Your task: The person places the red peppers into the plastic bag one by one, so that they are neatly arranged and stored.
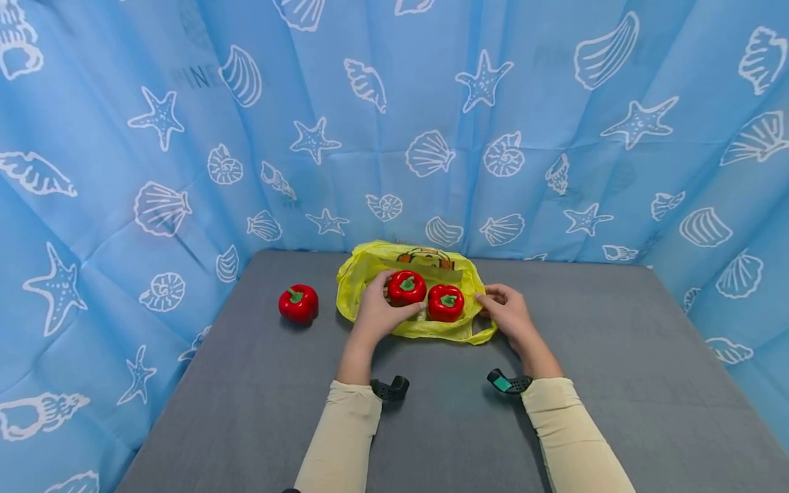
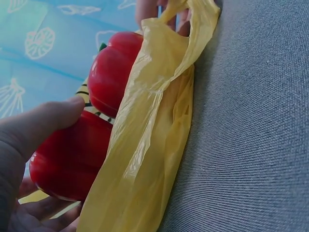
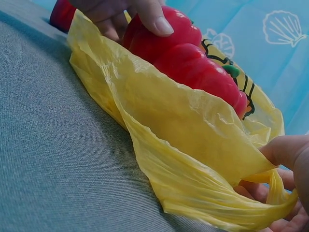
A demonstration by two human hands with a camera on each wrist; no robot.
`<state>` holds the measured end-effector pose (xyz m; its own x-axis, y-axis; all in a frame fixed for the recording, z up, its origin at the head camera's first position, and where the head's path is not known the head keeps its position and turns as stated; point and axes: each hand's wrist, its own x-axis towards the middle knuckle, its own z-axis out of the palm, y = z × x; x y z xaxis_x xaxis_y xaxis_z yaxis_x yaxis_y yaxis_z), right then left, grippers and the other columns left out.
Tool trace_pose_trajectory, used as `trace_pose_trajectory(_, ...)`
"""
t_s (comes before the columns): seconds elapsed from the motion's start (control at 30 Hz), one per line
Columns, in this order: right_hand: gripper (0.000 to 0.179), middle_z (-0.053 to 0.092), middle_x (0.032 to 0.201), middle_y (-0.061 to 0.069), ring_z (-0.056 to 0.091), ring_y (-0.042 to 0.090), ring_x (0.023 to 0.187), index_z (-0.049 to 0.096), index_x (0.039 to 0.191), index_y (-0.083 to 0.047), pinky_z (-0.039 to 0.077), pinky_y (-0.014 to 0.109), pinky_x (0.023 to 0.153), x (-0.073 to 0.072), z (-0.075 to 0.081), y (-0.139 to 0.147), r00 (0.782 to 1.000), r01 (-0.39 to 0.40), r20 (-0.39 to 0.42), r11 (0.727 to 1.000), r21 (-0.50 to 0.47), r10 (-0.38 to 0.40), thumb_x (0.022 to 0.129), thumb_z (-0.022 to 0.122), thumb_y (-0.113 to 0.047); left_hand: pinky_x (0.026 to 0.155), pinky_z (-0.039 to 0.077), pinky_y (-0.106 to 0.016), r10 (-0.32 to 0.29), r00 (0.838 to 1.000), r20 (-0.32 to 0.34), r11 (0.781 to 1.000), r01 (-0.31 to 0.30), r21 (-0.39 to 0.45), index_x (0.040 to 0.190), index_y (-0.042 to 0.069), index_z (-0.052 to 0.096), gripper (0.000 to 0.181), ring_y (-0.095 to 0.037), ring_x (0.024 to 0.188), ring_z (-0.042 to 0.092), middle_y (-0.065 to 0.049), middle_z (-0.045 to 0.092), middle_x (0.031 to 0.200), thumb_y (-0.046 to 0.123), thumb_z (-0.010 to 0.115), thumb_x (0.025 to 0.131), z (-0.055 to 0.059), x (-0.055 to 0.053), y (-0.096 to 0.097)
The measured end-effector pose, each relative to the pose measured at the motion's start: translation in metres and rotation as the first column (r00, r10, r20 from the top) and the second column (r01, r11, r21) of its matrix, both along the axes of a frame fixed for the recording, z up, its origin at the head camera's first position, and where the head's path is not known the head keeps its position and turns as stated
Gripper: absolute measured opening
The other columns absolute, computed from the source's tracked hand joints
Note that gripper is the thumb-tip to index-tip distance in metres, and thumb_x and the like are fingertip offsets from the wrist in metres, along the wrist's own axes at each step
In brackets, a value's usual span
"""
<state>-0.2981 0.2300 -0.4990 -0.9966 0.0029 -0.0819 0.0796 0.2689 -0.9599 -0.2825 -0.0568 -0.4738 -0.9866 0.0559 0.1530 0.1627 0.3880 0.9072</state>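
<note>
A yellow plastic bag (image 1: 444, 331) lies on the table with its mouth spread toward me. Inside its opening, two red bell peppers with green stems sit side by side. My left hand (image 1: 379, 311) grips the left bell pepper (image 1: 405, 293), thumb in front and fingers around its far left side. The right bell pepper (image 1: 445, 307) rests beside it, untouched by a hand. At the bag's right end, my right hand (image 1: 507, 313) pinches the edge by the handle loop (image 3: 277, 188). A third red bell pepper (image 1: 298, 305) stands on the table left of the bag.
The grey cloth-covered table (image 1: 616, 356) runs under everything. A blue curtain (image 1: 394, 123) with white shells and starfish hangs along its back and sides. Each wrist wears a dark band, such as the left band (image 1: 391, 389).
</note>
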Motion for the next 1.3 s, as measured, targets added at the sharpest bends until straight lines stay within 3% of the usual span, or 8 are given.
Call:
trace_pose_trajectory(0.37,0.046,0.072,0.111,0.008,0.069,0.003,0.087,0.061,0.139,0.003,0.062,0.022,0.082,0.001,0.002,0.002,1.0,0.003,-0.013,1.0,0.012,-0.003,0.106,0.066,-0.029,0.105,0.058,-0.054,0.045,0.999,0.004,0.998,-0.044,-0.041,0.15,0.014,0.049,0.082,-0.031,0.135,0.057,-0.009,0.059,0.145,0.031,0.092,0.082,-0.002,-0.002,0.003)
trace_pose_trajectory(1.0,0.048,0.072,0.116,0.01,0.07,0.005,0.085,0.061,0.142,0.001,0.063,0.025,0.081,-0.001,0.004,0.0,1.0,0.015,-0.006,1.0,-0.005,-0.015,0.106,0.067,-0.03,0.107,0.057,-0.053,0.027,1.0,0.0,0.998,-0.027,-0.051,0.145,0.013,0.052,0.078,-0.031,0.133,0.059,-0.009,0.062,0.141,0.031,0.093,0.081,-0.006,0.001,0.01)
trace_pose_trajectory(1.3,0.048,0.072,0.118,0.012,0.069,0.005,0.087,0.061,0.142,0.001,0.063,0.025,0.081,0.0,0.004,-0.001,1.0,0.01,0.003,1.0,-0.001,-0.01,0.106,0.067,-0.03,0.106,0.057,-0.054,0.079,0.997,0.013,0.995,-0.078,-0.063,0.144,0.012,0.052,0.08,-0.032,0.133,0.058,-0.011,0.062,0.14,0.033,0.095,0.079,-0.01,0.003,0.01)
